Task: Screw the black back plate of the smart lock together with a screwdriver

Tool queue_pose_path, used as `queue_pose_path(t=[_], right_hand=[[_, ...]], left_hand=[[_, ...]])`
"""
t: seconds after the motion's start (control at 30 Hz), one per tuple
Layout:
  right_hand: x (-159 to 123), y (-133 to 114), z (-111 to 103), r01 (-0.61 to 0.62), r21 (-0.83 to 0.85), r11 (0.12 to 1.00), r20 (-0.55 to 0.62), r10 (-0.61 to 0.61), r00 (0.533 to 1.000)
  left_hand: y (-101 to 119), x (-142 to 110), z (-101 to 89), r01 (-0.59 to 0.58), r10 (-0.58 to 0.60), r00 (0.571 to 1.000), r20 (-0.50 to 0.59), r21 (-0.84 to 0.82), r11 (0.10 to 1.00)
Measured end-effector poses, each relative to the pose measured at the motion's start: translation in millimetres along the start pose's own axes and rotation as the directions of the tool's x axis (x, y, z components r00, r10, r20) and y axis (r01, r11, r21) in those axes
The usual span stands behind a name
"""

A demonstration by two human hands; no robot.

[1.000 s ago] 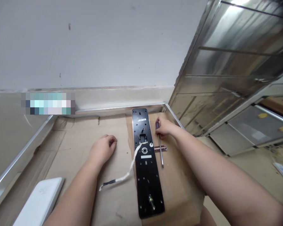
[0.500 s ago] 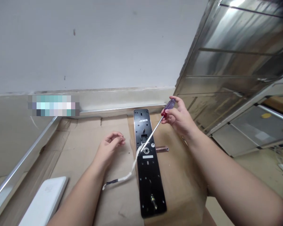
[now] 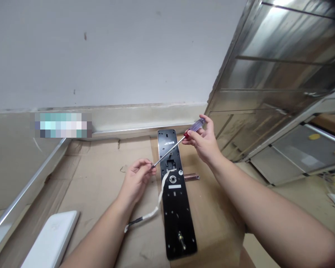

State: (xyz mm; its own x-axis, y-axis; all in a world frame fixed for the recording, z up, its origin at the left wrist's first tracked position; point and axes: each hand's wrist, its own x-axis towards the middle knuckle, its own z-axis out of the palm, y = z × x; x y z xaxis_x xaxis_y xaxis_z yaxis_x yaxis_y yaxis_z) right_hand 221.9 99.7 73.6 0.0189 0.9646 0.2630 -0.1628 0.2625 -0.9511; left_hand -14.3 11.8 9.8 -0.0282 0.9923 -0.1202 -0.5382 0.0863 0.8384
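Note:
My right hand (image 3: 203,143) is closed round the purple and red handle of a screwdriver (image 3: 169,150). Its long shaft slants down to the left, above a black door-lock panel (image 3: 180,212). At the screwdriver's tip, left of the panel, the fingers of my left hand (image 3: 138,176) are pinched together. Whatever is between them is too small to make out. The long panel lies back side up, with holes, posts and labels showing. From its middle a white-wrapped cable (image 3: 158,203) runs down left to a dark end piece. A copper-coloured lever handle (image 3: 192,177) juts out from under its right side.
Flattened cardboard (image 3: 95,178) covers the work surface beneath the panel. A white rectangular box-like object (image 3: 51,238) lies at the lower left. Metal edging (image 3: 136,130) runs along the back, below the wall. Shiny metal panels (image 3: 268,67) stand at the right.
The screwdriver's tip has swung up and left, from over the panel's middle to my left fingertips. My left hand has moved right to meet it; my right hand has shifted slightly left.

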Motion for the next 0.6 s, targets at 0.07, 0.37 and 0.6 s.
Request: queue_pose_path(t=[0.07, 0.37, 0.6], right_hand=[[-0.1, -0.3, -0.4, 0.019, 0.004, 1.000, -0.008, -0.019, 1.000], [0.2, -1.3, -0.4, 0.042, -0.013, 0.999, -0.022, -0.042, 0.999], [-2.2, -5.9, 2.3, 0.029, -0.074, 0.997, -0.009, -0.030, 1.000]], left_hand=[[0.1, 1.4, -1.2, 0.006, -0.006, 1.000, -0.006, -0.002, 1.000], [-0.4, 4.6, -3.8, 0.001, -0.001, 1.000, -0.013, 0.005, 1.000], [-3.2, 6.7, -2.2, 0.006, -0.005, 0.998, -0.059, 0.025, 1.000]])
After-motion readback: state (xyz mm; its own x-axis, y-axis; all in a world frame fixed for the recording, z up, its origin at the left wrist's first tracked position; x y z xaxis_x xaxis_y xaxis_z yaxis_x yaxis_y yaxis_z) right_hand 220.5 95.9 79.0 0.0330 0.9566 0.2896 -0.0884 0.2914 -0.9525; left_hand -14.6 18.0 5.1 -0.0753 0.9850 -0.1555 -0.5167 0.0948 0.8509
